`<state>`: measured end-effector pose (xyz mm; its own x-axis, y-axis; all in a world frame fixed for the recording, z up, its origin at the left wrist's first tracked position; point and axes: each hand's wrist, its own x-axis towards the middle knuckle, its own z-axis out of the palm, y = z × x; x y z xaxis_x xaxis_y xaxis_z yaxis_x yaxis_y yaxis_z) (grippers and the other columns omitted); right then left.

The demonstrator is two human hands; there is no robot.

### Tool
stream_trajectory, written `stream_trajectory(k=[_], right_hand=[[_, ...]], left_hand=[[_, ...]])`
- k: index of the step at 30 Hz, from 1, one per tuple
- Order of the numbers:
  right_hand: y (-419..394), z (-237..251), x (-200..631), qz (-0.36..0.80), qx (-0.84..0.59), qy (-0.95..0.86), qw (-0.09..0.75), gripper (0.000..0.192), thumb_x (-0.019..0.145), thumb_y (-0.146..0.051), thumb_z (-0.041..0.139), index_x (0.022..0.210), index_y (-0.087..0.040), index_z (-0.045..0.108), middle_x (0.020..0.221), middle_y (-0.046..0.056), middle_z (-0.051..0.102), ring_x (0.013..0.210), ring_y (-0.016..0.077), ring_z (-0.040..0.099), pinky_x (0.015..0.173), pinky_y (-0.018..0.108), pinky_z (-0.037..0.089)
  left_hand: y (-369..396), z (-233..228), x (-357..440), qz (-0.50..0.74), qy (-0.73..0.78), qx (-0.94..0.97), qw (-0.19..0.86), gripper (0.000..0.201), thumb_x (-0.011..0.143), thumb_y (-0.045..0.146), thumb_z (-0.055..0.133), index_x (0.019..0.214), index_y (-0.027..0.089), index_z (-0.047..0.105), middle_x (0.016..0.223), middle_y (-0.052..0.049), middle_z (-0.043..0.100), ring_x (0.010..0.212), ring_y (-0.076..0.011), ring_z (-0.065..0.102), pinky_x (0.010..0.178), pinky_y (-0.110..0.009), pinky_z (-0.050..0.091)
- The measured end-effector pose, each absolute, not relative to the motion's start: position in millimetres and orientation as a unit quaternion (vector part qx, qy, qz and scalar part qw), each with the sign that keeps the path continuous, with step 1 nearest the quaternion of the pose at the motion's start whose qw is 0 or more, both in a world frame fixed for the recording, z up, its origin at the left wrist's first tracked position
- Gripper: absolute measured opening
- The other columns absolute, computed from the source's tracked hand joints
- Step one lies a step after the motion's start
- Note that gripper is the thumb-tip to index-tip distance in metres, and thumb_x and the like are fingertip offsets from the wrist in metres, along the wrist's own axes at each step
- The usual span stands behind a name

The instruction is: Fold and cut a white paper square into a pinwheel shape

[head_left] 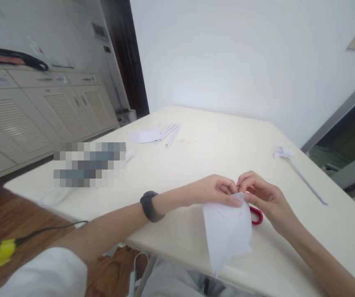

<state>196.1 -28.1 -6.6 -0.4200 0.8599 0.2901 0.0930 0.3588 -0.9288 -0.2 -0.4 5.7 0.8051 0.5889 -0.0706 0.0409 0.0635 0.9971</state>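
Note:
A folded sheet of white paper hangs point-down over the near edge of the cream table. My left hand pinches its top edge from the left; a dark band sits on that wrist. My right hand pinches the same top edge from the right, fingertips almost touching those of the left. Behind the paper and under my right hand lies a red scissors handle, mostly hidden.
Several rolled white paper sticks and a small white sheet lie at the table's far left. A paper flower on a long paper stem lies at the right. A blurred patch covers the left edge. White cabinets stand to the left.

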Motion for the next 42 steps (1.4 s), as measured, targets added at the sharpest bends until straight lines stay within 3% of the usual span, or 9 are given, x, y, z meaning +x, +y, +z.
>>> stream_trajectory(k=[6, 19, 25, 31, 34, 38, 42], right_hand=[[-22, -7, 200, 0.464, -0.298, -0.744, 0.378, 0.013, 0.087, -0.021, 0.056, 0.095, -0.025, 0.065, 0.102, 0.005, 0.05, 0.094, 0.0177, 0.051, 0.08, 0.03, 0.041], [-26, -10, 199, 0.435, -0.318, -0.726, 0.428, 0.013, 0.084, -0.02, 0.061, 0.094, -0.026, 0.067, 0.091, 0.003, 0.056, 0.084, 0.0155, 0.052, 0.071, 0.027, 0.042], [-28, -7, 197, 0.427, -0.348, -0.715, 0.43, 0.009, 0.085, -0.022, 0.06, 0.09, -0.024, 0.067, 0.088, 0.002, 0.058, 0.082, 0.0152, 0.054, 0.072, 0.027, 0.043], [-26, 1, 203, 0.463, -0.409, -0.679, 0.397, 0.027, 0.087, -0.036, 0.054, 0.112, -0.025, 0.055, 0.105, 0.004, 0.057, 0.095, 0.0169, 0.054, 0.08, 0.03, 0.046], [-24, 2, 209, 0.477, -0.445, -0.668, 0.358, 0.023, 0.083, -0.036, 0.06, 0.101, -0.023, 0.056, 0.105, 0.003, 0.058, 0.094, 0.0176, 0.056, 0.08, 0.031, 0.047], [-21, 1, 214, 0.485, -0.453, -0.671, 0.33, 0.012, 0.081, -0.03, 0.06, 0.079, -0.019, 0.057, 0.084, 0.001, 0.06, 0.078, 0.0158, 0.058, 0.071, 0.029, 0.046], [-19, 0, 215, 0.462, -0.464, -0.659, 0.37, 0.01, 0.082, -0.028, 0.058, 0.08, -0.019, 0.058, 0.079, 0.001, 0.061, 0.071, 0.0152, 0.057, 0.061, 0.026, 0.043]], left_hand=[[11, 5, -6, 0.175, 0.257, 0.654, 0.69, 0.026, 0.07, 0.038, 0.071, 0.083, 0.015, 0.064, 0.072, 0.001, 0.058, 0.06, -0.0089, 0.052, 0.056, -0.021, 0.036], [8, 2, -6, 0.204, 0.263, 0.618, 0.712, 0.021, 0.074, 0.036, 0.067, 0.081, 0.017, 0.062, 0.076, 0.001, 0.061, 0.064, -0.0086, 0.055, 0.057, -0.019, 0.038], [10, 5, -7, 0.149, 0.298, 0.671, 0.662, 0.024, 0.074, 0.037, 0.067, 0.087, 0.017, 0.066, 0.08, -0.002, 0.063, 0.069, -0.0125, 0.058, 0.059, -0.021, 0.041], [13, 5, -4, 0.249, 0.354, 0.657, 0.617, 0.023, 0.076, 0.039, 0.064, 0.087, 0.019, 0.066, 0.086, -0.002, 0.066, 0.076, -0.0159, 0.06, 0.06, -0.021, 0.043], [14, 4, -4, 0.296, 0.371, 0.636, 0.609, 0.021, 0.076, 0.036, 0.064, 0.088, 0.019, 0.064, 0.085, -0.001, 0.066, 0.074, -0.0159, 0.06, 0.06, -0.021, 0.043], [13, 5, -4, 0.308, 0.373, 0.632, 0.605, 0.018, 0.076, 0.032, 0.064, 0.089, 0.019, 0.064, 0.085, 0.0, 0.066, 0.074, -0.0145, 0.06, 0.062, -0.021, 0.043], [10, 10, 0, 0.264, 0.376, 0.632, 0.624, 0.021, 0.07, 0.028, 0.069, 0.088, 0.017, 0.062, 0.083, -0.001, 0.067, 0.082, -0.0183, 0.062, 0.07, -0.025, 0.045]])
